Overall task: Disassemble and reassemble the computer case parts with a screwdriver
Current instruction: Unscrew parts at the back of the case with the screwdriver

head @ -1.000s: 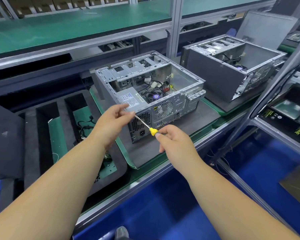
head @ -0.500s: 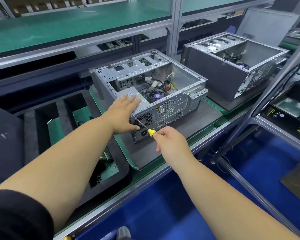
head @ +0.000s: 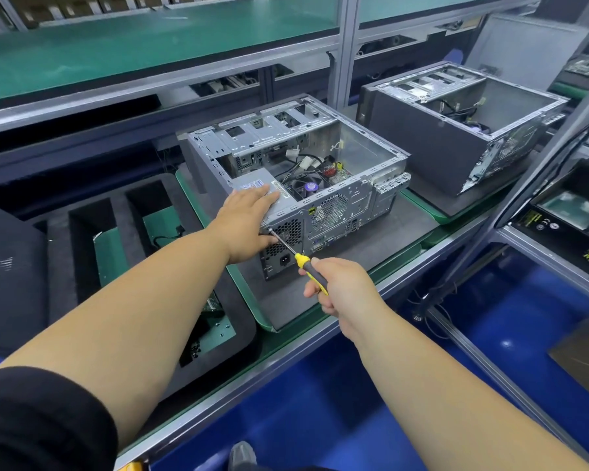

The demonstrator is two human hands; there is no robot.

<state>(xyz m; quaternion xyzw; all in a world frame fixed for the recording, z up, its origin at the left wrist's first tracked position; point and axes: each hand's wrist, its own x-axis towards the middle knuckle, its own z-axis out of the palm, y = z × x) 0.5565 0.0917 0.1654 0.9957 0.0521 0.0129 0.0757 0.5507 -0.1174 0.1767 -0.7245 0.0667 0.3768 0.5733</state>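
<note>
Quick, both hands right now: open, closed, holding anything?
Left hand: open, fingers flat on the power supply in the computer case.
Right hand: closed, gripping the screwdriver.

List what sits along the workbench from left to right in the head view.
Black foam tray with slots → open silver computer case, steadied by the left hand → second open dark-sided computer case → black box with yellow lettering.

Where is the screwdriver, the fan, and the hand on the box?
screwdriver [head: 309, 270], head view, on its yellow handle.
fan [head: 307, 187], head view, on its purple hub.
left hand [head: 247, 220], head view, on its back.
</note>
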